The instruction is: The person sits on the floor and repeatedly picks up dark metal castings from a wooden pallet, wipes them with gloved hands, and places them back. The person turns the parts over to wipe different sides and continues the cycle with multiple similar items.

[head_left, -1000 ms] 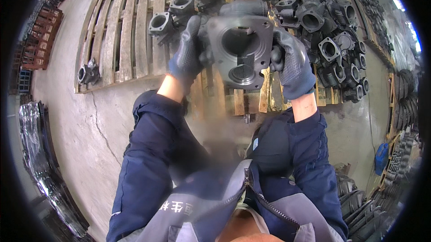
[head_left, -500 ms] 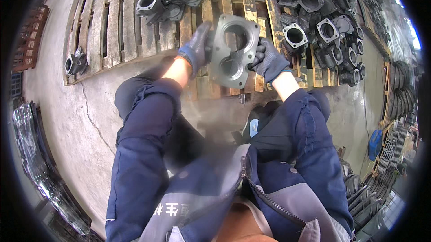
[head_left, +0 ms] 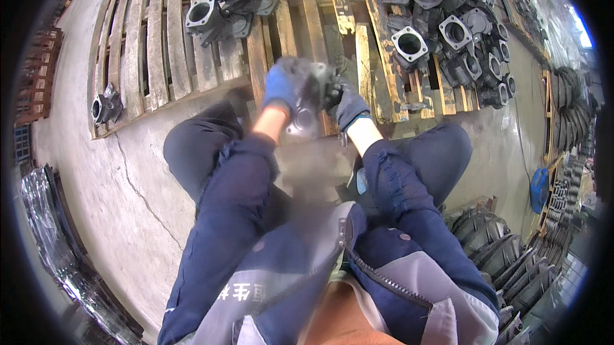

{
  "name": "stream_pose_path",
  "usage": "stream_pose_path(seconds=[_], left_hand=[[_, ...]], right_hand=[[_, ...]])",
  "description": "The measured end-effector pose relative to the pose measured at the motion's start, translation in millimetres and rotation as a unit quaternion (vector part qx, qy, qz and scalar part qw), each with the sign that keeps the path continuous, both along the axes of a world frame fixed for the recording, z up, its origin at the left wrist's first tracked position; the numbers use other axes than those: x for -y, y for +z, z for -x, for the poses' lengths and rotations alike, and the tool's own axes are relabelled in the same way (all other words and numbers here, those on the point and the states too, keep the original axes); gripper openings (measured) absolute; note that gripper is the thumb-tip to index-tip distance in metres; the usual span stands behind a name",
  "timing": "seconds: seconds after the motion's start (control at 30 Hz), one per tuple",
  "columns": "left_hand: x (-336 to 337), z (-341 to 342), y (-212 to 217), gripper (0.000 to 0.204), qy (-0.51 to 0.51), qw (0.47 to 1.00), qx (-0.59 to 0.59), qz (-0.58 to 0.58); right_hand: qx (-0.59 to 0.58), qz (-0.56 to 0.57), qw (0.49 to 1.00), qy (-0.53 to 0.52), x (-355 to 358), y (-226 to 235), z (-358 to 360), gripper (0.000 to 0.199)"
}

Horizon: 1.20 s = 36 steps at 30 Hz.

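Observation:
Between my gloved hands, above the near edge of a wooden pallet (head_left: 167,44), is a grey metal casting (head_left: 303,122), blurred by motion. It is turned so that its flange holes no longer face me. My left hand (head_left: 283,86), in a grey and blue glove, is closed on the casting's left and upper side. On the other side, my right hand (head_left: 348,103) has its bent fingers against the casting's right edge. Part of the casting is hidden behind the left glove.
Several dark flanged castings (head_left: 409,44) are piled at the right, and a smaller group (head_left: 203,15) lies on the pallet at upper left. A single casting (head_left: 106,108) sits at the pallet's left corner. A blue container (head_left: 539,190) and stacked metal parts (head_left: 505,249) stand at right.
The casting has been turned from its broad, holed face to a narrower side and brought slightly left. My right hand has moved left, closer to my left hand.

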State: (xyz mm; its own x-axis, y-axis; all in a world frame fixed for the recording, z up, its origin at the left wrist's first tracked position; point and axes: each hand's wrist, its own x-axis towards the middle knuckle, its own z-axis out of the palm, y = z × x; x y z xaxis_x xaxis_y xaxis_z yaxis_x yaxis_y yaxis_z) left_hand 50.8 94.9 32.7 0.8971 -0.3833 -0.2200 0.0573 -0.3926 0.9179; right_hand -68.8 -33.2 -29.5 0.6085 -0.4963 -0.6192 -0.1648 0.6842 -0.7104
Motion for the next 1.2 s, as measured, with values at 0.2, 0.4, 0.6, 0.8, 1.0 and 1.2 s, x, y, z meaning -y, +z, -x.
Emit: stream_pose_path(seconds=[0.2, 0.4, 0.6, 0.8, 1.0, 1.2], left_hand=[[-11, 36, -8, 0.040, 0.086, 0.980, -0.175, 0.047], [11, 90, 37, 0.054, -0.087, 0.977, 0.061, -0.185], [24, 127, 28, 0.066, -0.019, 0.937, 0.315, -0.152], [22, 57, -2, 0.035, -0.135, 0.936, 0.043, -0.322], [19, 45, -13, 0.041, -0.070, 0.968, -0.014, -0.239], [12, 44, -24, 0.045, -0.058, 0.969, 0.099, -0.221]], right_hand=[[-0.013, 0.170, 0.984, 0.058, 11, -49, -17, 0.020], [-0.283, 0.477, 0.804, 0.215, 60, -90, 18, 0.025], [-0.255, 0.493, 0.787, 0.271, 72, -96, 48, 0.020], [-0.283, 0.671, 0.578, 0.368, 86, -127, 36, 0.021], [-0.213, 0.484, 0.834, 0.156, 83, -157, 35, 0.038], [-0.195, 0.502, 0.784, 0.308, 44, -73, 17, 0.028]])
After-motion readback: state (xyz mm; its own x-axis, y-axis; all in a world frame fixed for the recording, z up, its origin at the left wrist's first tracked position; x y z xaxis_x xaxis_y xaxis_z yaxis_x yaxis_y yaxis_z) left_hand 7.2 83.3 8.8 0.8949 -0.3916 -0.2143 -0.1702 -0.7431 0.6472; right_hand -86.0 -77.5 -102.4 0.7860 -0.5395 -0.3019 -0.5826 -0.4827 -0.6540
